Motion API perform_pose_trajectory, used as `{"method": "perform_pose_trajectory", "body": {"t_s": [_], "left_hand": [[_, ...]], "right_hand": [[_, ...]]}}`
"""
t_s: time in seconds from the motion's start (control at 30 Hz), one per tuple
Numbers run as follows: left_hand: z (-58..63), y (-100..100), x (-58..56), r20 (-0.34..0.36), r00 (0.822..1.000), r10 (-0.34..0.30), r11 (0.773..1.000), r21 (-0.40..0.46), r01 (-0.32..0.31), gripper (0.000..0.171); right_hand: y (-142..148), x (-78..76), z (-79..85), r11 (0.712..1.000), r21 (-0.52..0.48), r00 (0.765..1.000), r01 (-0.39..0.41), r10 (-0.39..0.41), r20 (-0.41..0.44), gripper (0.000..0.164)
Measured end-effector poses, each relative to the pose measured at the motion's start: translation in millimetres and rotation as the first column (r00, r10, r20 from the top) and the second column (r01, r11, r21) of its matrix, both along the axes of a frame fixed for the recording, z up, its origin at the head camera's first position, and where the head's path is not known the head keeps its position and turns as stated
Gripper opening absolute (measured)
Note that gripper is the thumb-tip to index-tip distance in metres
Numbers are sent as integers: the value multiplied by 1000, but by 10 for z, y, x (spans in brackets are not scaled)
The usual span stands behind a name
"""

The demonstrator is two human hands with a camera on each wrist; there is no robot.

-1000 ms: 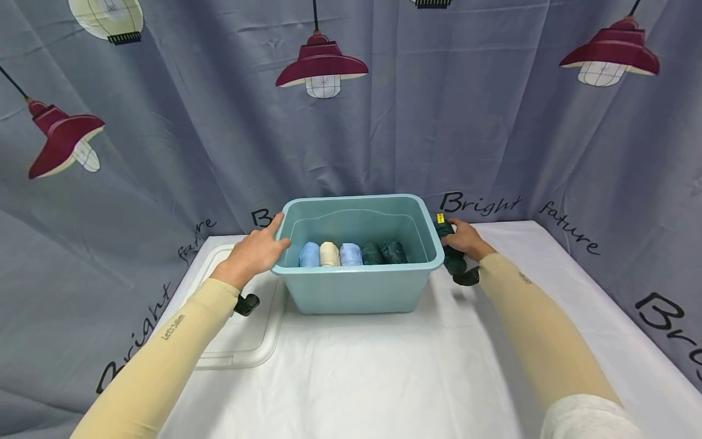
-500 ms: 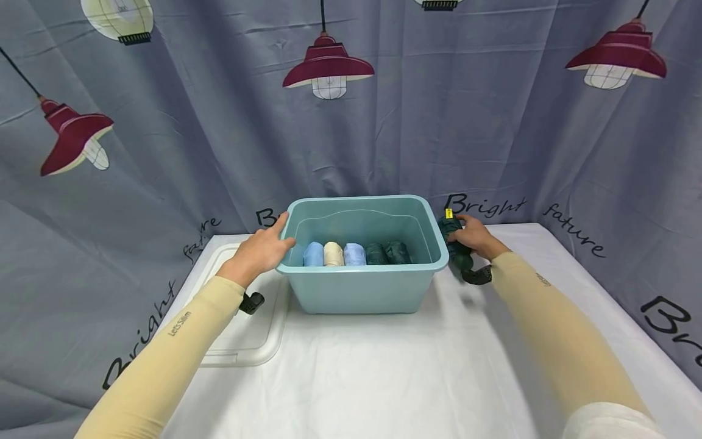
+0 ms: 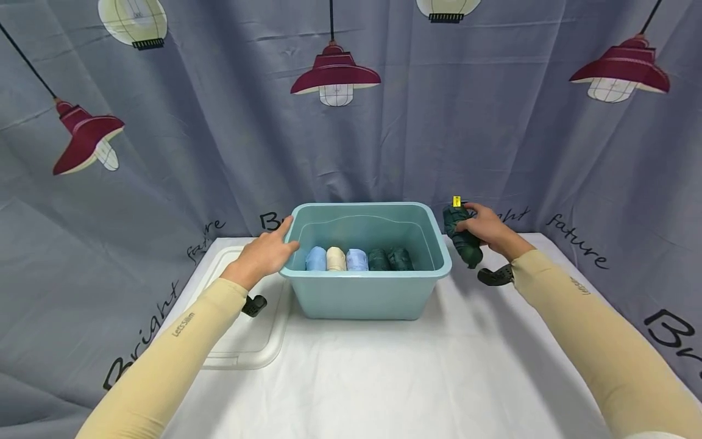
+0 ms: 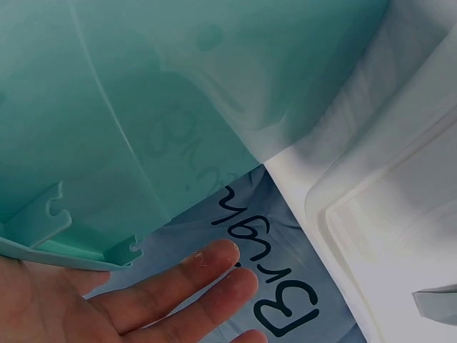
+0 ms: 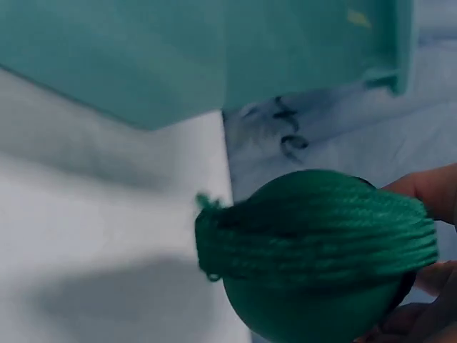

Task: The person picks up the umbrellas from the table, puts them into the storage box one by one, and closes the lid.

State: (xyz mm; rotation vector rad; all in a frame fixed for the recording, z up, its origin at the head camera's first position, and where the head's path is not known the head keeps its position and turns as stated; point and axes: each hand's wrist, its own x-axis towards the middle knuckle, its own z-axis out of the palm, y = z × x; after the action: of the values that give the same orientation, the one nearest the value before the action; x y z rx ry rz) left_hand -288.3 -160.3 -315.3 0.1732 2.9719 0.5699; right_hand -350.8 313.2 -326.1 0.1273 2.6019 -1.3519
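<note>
A teal plastic bin (image 3: 362, 299) stands on the table with several rolled bundles in a row inside: light blue (image 3: 315, 259), cream (image 3: 336, 259), pale blue (image 3: 357, 260) and dark green (image 3: 400, 259). My left hand (image 3: 265, 253) rests on its left rim; in the left wrist view the fingers (image 4: 200, 296) stretch out straight beneath the rim. Beyond the right side, my right hand (image 3: 485, 228) grips a dark green bundle (image 3: 462, 235) with a yellow tag, raised and tilted. Its rounded end and wrapped green cord (image 5: 321, 236) show in the right wrist view. The gripping fingertips are partly hidden.
A white lid (image 3: 249, 341) lies flat on the table at the bin's left, partly under my left forearm. The white tablecloth (image 3: 384, 378) stretches in front. A grey curtain (image 3: 236, 140) printed with lamps hangs close behind.
My right hand has moved up and to the right with the dark green bundle, away from the bin's side. My left hand stays at the rim. The head view has shifted slightly.
</note>
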Motion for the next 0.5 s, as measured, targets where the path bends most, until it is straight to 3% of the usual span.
{"method": "perform_pose_trajectory", "body": {"t_s": [0.5], "left_hand": [[-2, -21, 13, -3, 1000, -7, 1000, 5, 7, 76]], "right_hand": [[-341, 306, 668, 996, 33, 996, -81, 83, -46, 87]]}}
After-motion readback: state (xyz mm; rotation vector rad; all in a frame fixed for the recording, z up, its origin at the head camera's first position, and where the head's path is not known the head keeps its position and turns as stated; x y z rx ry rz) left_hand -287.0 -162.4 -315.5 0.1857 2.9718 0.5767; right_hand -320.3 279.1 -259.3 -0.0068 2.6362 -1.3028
